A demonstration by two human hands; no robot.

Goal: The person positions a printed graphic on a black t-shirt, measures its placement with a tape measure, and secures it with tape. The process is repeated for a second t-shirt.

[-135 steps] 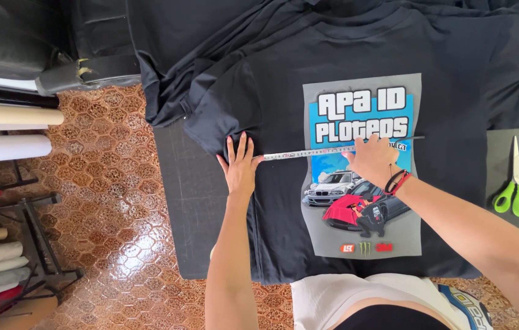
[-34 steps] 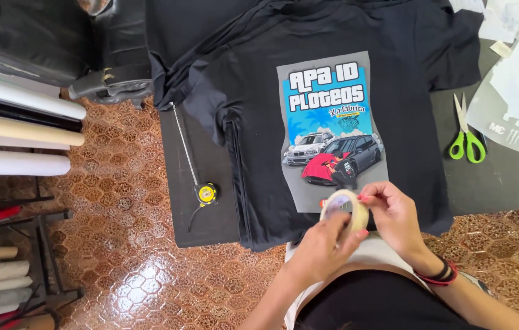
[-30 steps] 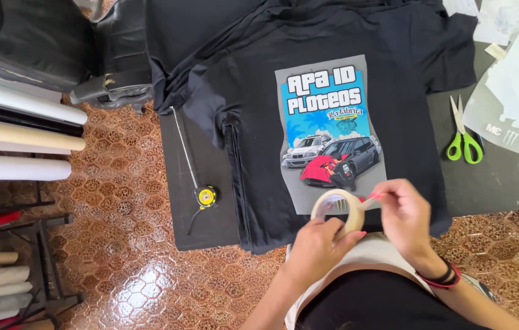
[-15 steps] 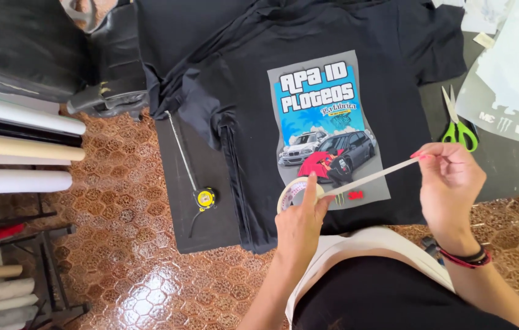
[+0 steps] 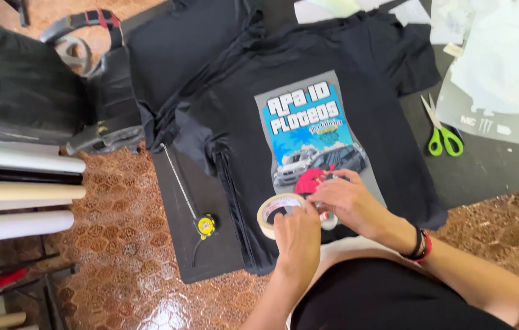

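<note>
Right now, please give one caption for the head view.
Both hands, left hand and right hand, hold a tape roll over a black printed T-shirt.

T-shirt (image 5: 357,110) lies flat on the desk (image 5: 492,171), w/ the printed transfer sheet (image 5: 317,137) on its chest area. Left of shirt, on the mat (image 5: 201,244), the tape measure (image 5: 204,225) w/ its blade running up & away. Scissors (image 5: 441,133) on desk right of shirt; film sheets (image 5: 504,67) behind them at far right. Left hand (image 5: 296,235) & right hand (image 5: 348,201) meet at the tape roll (image 5: 275,211), over shirt's near hem. Rolls (image 5: 24,192) stacked at far left; chair (image 5: 21,85) behind them.
</note>
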